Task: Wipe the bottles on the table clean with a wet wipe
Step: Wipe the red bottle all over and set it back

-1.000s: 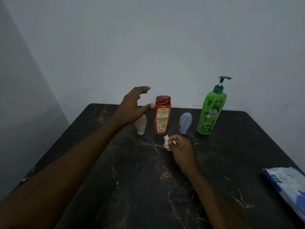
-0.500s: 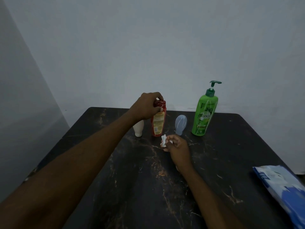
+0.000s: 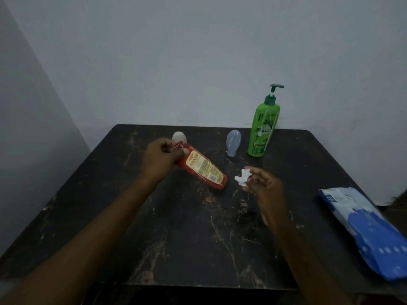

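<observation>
Bottles opaque, contents not visible. Wipes pack (image 3: 370,234) flat at the right edge of the tabletop (image 3: 176,249).

Red bottle (image 3: 201,167) near tabletop centre, long axis diagonal: cap end far-left, base near-right. Cannot tell if the base touches the tabletop. Left hand (image 3: 161,160) grips the cap end, fingers curled round it. Right hand (image 3: 264,188) pinches a crumpled wet wipe (image 3: 242,177) just beside the base.

Cream bottle (image 3: 179,136), grey-blue bottle (image 3: 233,143) and green pump bottle (image 3: 263,128) upright along the far edge.

Half a second ago the red bottle stood upright; now tipped.
</observation>
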The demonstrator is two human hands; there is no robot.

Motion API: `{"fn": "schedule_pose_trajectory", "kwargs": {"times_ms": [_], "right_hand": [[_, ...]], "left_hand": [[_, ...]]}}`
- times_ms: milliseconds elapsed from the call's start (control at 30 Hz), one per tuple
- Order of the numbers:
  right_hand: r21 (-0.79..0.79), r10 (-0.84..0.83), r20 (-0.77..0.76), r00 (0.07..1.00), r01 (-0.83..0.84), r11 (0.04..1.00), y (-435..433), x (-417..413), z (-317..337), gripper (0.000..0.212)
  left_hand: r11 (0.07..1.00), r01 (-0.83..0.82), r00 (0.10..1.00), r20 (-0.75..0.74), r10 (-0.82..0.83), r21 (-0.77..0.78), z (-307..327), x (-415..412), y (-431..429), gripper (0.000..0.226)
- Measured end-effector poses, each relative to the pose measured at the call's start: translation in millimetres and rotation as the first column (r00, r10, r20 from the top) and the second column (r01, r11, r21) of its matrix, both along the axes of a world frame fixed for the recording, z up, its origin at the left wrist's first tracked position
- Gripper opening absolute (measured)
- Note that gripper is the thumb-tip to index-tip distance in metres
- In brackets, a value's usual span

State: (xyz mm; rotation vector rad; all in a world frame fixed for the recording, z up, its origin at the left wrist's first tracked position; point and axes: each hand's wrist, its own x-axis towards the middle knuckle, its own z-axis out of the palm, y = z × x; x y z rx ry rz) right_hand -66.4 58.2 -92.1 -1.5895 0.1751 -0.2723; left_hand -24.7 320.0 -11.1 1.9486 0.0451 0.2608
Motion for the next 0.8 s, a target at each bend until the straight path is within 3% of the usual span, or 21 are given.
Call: {"fn": "schedule_pose_trajectory", "kwargs": {"times_ms": [167,267,367,500,600,700,800], "right_hand": [[-0.331,-0.069,0.041,0.997,0.079,0.940,-18,-61,-10,0.025],[-0.439,-0.106,0.100,0.989,0.140,0.888,-26,-84,-22,0.020],[-0.486,-0.152,0.020,0.988,0.142,0.862,-32,-95,-33,0.016],[-0.538,-0.171,0.026,0.985,0.158,0.828,-35,-103,-34,0.019],[-0.551,-0.160,0.066,0.985,0.169,0.817,-36,-106,-33,0.016],[-0.600,-0.176,0.009,0.984,0.146,0.787,-38,-104,-38,0.020],[-0.586,-0.212,0.012,0.977,0.179,0.790,-37,-106,-35,0.029]], "left_hand": [[0.923,-0.080,0.981,-0.193,0.006,-0.377,-49,-57,-20,0.021],[0.861,-0.095,0.971,-0.237,-0.030,-0.499,-69,-80,-34,0.028],[0.841,-0.036,0.973,-0.210,-0.093,-0.540,-78,-95,-45,0.029],[0.908,0.115,0.962,-0.183,-0.203,-0.402,-83,-99,-49,0.032],[0.962,0.219,0.954,-0.169,-0.246,-0.166,-88,-98,-43,0.050],[0.932,0.350,0.928,-0.176,-0.330,0.098,-89,-99,-38,0.071],[0.894,0.377,0.926,-0.125,-0.357,0.241,-90,-102,-36,0.077]]}}
